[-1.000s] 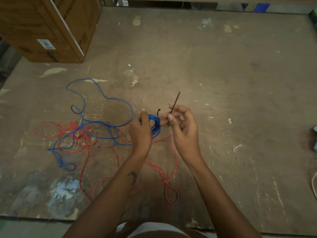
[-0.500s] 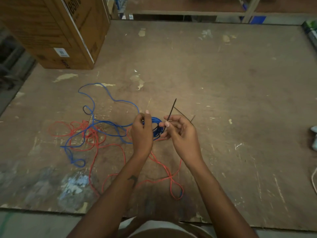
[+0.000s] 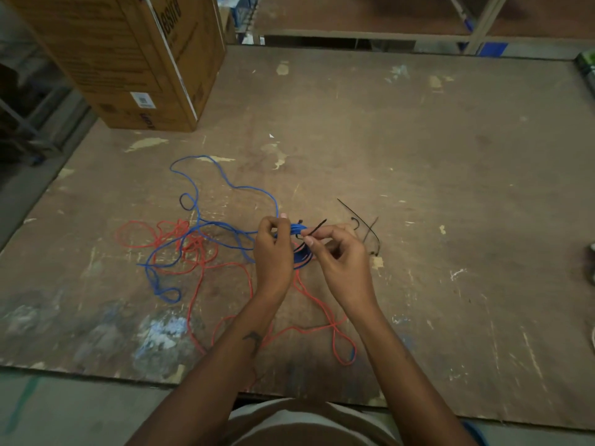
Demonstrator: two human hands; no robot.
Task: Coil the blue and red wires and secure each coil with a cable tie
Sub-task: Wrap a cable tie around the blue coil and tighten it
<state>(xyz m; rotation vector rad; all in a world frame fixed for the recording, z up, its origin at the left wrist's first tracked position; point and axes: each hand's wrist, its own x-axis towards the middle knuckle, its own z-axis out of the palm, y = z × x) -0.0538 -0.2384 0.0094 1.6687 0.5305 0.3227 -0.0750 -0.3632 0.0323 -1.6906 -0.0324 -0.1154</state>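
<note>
My left hand grips the springy blue wire coil mid-worktop, my right hand's fingers pinch the thin black cable tie at twelve o'clock on it; the limp red wire lies loose.

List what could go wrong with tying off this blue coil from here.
1. The left hand holds the blue coil at one side only; if that grip loosens, loops may spring apart.
2. The right hand pinches a thin black cable tie near its tip, so it could slip out.
3. Loose blue wire crosses the red wire and may drag it along.
</note>
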